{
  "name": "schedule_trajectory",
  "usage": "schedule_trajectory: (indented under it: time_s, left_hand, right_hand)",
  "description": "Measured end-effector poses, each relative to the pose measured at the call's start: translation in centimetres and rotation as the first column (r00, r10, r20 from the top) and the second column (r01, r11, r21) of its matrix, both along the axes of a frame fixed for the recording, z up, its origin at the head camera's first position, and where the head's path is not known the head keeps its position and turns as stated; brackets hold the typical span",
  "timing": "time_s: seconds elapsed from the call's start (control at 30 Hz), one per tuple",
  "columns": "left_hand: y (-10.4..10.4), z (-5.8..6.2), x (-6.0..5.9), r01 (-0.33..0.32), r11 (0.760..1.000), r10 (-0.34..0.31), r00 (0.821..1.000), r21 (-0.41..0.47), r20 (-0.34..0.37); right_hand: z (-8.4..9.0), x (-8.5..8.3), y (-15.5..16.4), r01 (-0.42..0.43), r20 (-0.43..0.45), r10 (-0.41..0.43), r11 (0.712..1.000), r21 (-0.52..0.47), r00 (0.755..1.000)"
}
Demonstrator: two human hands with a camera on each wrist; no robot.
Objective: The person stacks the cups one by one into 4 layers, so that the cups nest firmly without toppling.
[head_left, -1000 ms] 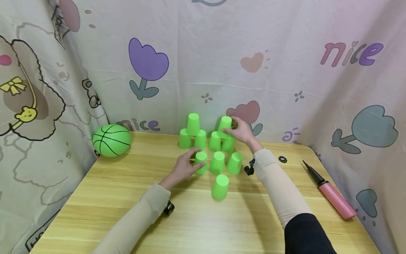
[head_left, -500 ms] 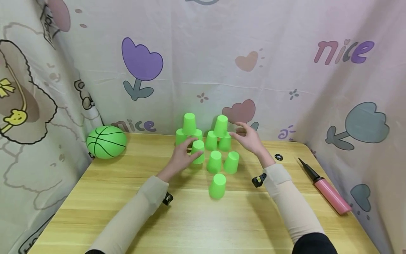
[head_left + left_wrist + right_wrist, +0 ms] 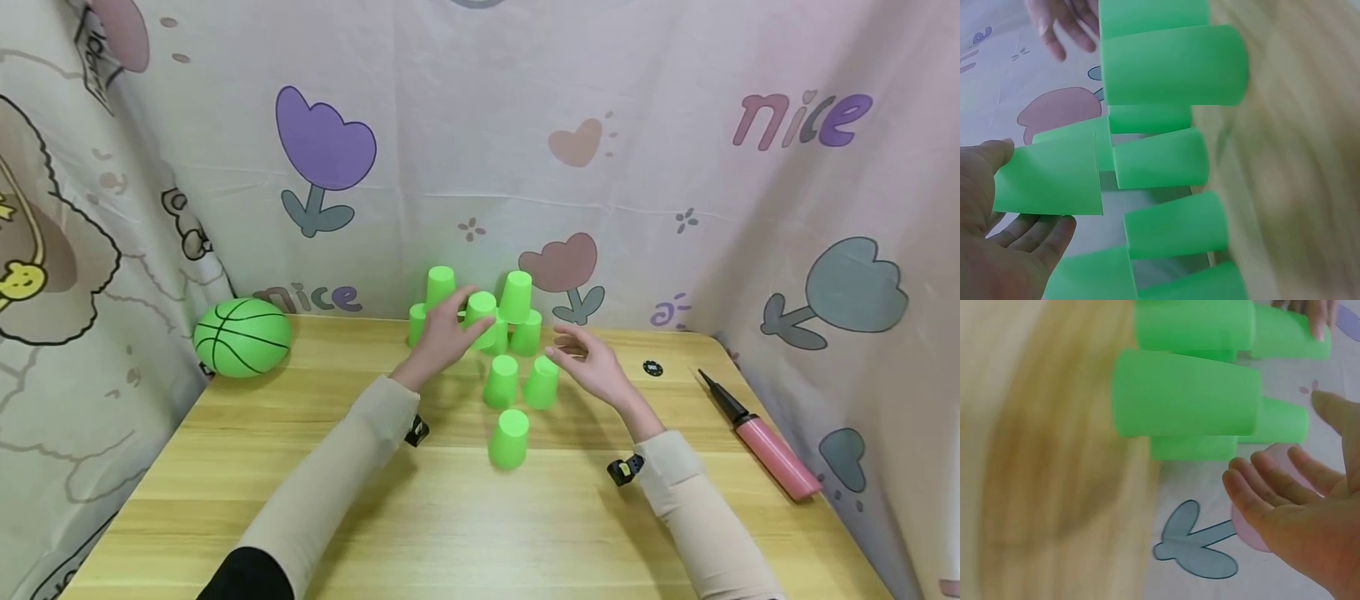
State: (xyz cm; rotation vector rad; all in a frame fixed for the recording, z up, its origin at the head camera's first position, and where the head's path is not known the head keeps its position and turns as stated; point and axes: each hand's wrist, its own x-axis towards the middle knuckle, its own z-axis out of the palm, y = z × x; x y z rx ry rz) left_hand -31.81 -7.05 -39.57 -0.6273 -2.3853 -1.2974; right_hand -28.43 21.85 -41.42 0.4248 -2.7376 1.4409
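My left hand (image 3: pixel 442 335) pinches an upside-down green cup (image 3: pixel 481 307) between thumb and fingers, lifted above the table. The left wrist view shows that held cup (image 3: pixel 1050 181) apart from the others. Behind it, a cup (image 3: pixel 440 284) tops the left back stack, whose lower cups my hand partly hides. Another cup (image 3: pixel 516 297) sits across two lower cups in the right back stack. In front stand two cups side by side, the left cup (image 3: pixel 501 382) and the right cup (image 3: pixel 542 383), with a single cup (image 3: pixel 509 440) nearer. My right hand (image 3: pixel 590 364) hovers with relaxed fingers beside the right cup, touching nothing.
On the wooden table (image 3: pixel 450 533), a green ball (image 3: pixel 242 337) with black lines lies at the left back edge. A pink pump (image 3: pixel 776 457) with a black nozzle lies at the right, near a small black disc (image 3: pixel 652 367). A patterned curtain (image 3: pixel 450 133) hangs close behind.
My left hand has raised the front row's left cup off the table and carried it up. The right hand has let go of the right stack's top cup and drawn back toward me.
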Motion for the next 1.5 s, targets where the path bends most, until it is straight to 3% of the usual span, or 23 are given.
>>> schedule_trajectory:
  time_s: [0.6,1.0,1.5]
  left_hand:
    - [1.9,0.7,-3.0,-0.147,0.989,0.144,0.982,0.009,0.119]
    - [2.5,0.6,-3.9,-0.191,0.982,0.187,0.965,0.008,0.182]
    - [2.9,0.7,-5.1,-0.220,0.975,0.217,0.953,-0.010,0.212]
  right_hand:
    - [-3.0,1.3,0.3,-0.037,0.055,0.041,0.997,-0.074,0.998]
    - [-4.6,1.0,0.2,-0.073,0.119,0.078,0.996,-0.045,0.990]
    - [-4.8,1.1,0.1,-0.102,0.136,0.103,0.995,-0.020,0.985]
